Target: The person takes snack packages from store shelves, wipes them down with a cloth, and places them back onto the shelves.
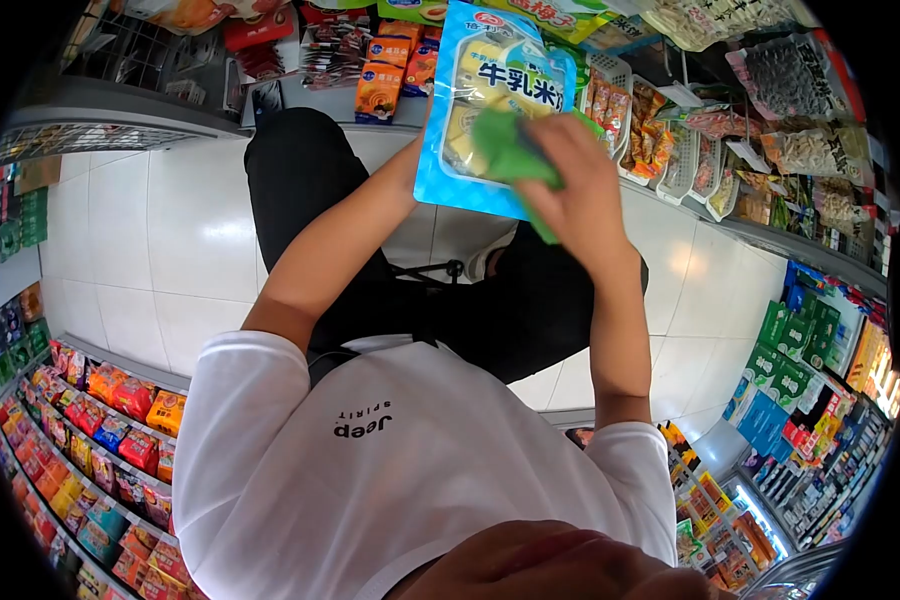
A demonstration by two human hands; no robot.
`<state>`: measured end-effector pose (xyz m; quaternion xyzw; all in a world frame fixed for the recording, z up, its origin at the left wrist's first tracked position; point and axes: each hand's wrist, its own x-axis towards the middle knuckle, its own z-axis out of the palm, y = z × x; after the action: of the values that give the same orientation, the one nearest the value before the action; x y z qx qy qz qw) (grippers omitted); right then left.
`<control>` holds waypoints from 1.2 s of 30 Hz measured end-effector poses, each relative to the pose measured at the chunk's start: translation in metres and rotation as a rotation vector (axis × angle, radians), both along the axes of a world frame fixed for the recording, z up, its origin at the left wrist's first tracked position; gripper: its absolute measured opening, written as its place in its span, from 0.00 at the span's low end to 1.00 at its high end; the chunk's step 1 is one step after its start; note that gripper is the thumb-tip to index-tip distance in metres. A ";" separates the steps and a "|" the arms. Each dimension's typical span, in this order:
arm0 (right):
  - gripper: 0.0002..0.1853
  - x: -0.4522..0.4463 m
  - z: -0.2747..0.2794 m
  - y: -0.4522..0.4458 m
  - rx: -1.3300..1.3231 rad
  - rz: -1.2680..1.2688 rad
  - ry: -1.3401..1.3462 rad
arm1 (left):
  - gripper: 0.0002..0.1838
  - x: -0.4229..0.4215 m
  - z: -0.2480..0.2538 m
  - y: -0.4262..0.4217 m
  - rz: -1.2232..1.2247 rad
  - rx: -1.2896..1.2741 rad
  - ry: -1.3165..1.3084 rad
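A blue snack bag (pixel 515 85) with a clear window and Chinese lettering is held up in front of the shelf. My left hand (pixel 417 165) grips its left edge from behind; most of its fingers are hidden by the bag. Over the lower right front of the bag, my right hand (pixel 582 185) is closed on a green cloth (pixel 515 155), which presses against the plastic and is slightly blurred. Part of the cloth hangs below the bag's bottom edge.
Ahead is a shelf edge (pixel 760 232) with orange packets (pixel 380 90), white baskets (pixel 680 165) and hanging snack bags. My bent knees (pixel 305 150) are on both sides, above pale floor tiles (pixel 205 240). Stocked shelves stand behind at left (pixel 120 400) and right.
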<state>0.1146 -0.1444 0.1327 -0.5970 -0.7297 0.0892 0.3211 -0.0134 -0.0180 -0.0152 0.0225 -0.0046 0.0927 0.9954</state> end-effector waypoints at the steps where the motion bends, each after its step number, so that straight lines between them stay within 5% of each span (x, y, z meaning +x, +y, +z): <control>1: 0.25 -0.007 0.002 -0.003 -0.011 0.096 -0.001 | 0.39 0.000 0.000 -0.002 0.004 0.020 0.006; 5: 0.23 -0.028 0.014 -0.016 -0.100 0.281 -0.028 | 0.34 -0.004 -0.002 -0.004 0.022 0.070 0.027; 11: 0.29 0.008 -0.002 -0.001 0.084 -0.146 -0.082 | 0.26 -0.001 -0.003 -0.006 -0.003 0.069 -0.030; 12: 0.29 0.009 -0.003 -0.002 0.079 -0.238 -0.055 | 0.26 -0.003 0.003 -0.008 -0.028 0.006 -0.065; 19: 0.28 -0.028 0.020 -0.034 -0.072 0.210 -0.083 | 0.30 -0.002 0.002 -0.003 0.054 0.005 -0.009; 22: 0.28 -0.018 0.016 -0.030 -0.022 0.167 -0.108 | 0.33 -0.003 -0.004 -0.001 0.078 0.046 -0.080; 26: 0.25 0.011 0.006 -0.015 0.225 -0.228 -0.068 | 0.37 -0.006 -0.017 0.001 0.111 0.110 -0.171; 29: 0.24 0.004 0.009 -0.024 0.094 -0.391 -0.011 | 0.40 -0.013 -0.008 -0.006 0.163 0.030 -0.085; 36: 0.27 -0.017 0.009 -0.050 0.040 -0.276 0.008 | 0.43 -0.018 -0.014 -0.006 0.163 0.009 -0.057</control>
<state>0.0977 -0.1940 0.1414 -0.6849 -0.6411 0.0319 0.3448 -0.0315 -0.0239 -0.0289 0.0245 -0.0315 0.1741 0.9839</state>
